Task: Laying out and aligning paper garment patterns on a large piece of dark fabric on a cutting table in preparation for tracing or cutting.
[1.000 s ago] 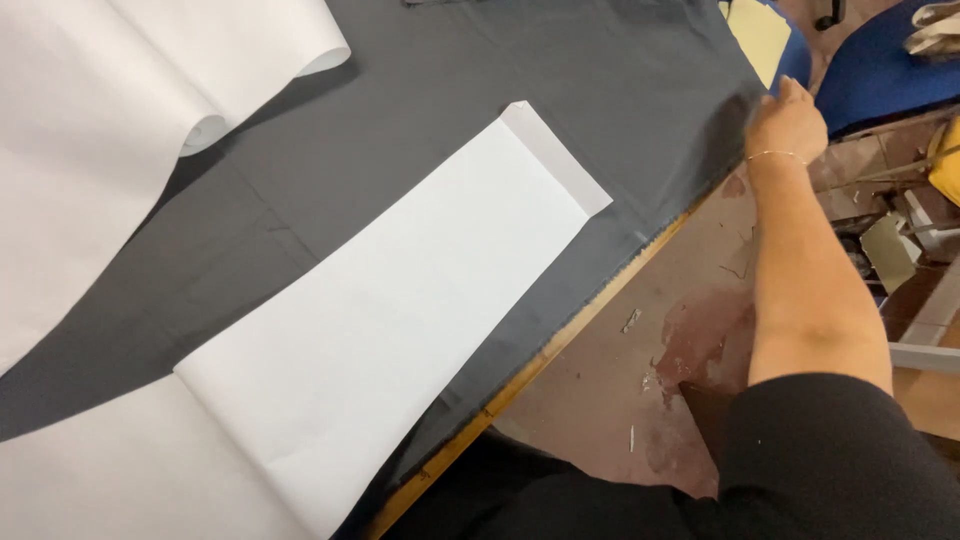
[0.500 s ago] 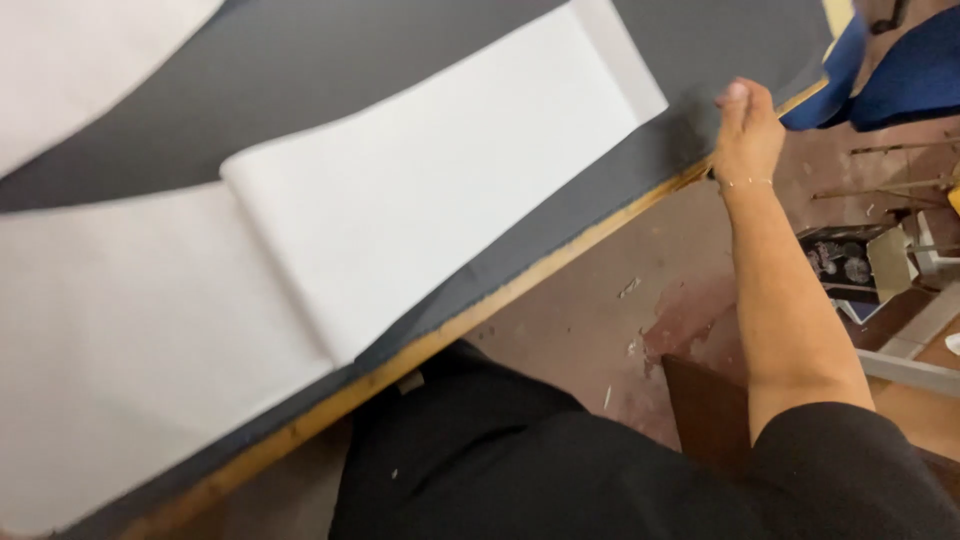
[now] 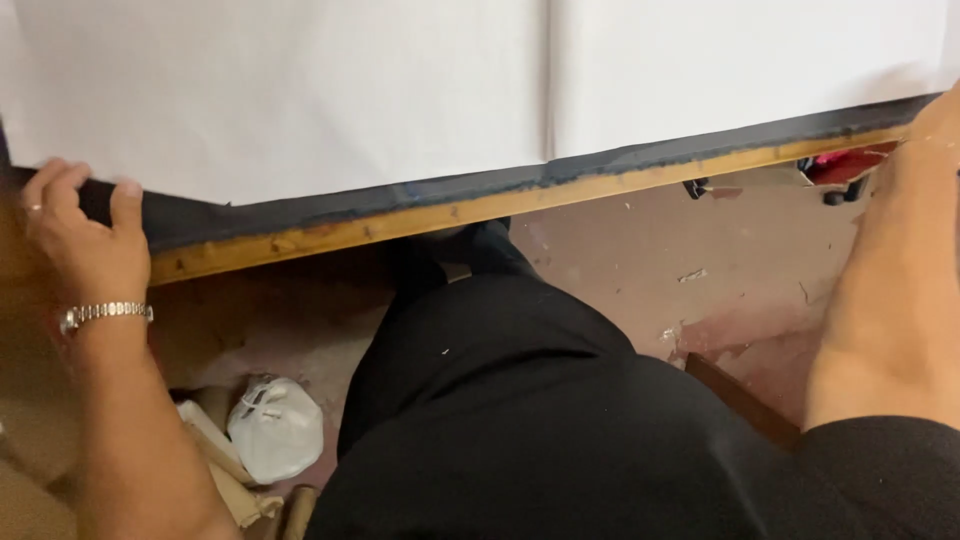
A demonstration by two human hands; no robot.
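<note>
The dark grey fabric (image 3: 330, 205) lies spread over the tabletop (image 3: 420, 215), its edge running along the wooden front rim, with two white paper sheets (image 3: 300, 90) laid side by side on top, meeting at a seam near the middle. The left hand (image 3: 85, 235) is closed on the fabric's edge at the left end, fingers curled over it. The right hand (image 3: 935, 120) reaches to the same edge at the far right, mostly cut off by the frame, so I cannot tell its grip. Judging by this, cloth and paper look laid out, and squaring the edge seems in hand. Counted: one fabric, two sheets, one crumpled white mask (image 3: 275, 430) on the floor (image 3: 700, 270).
</note>
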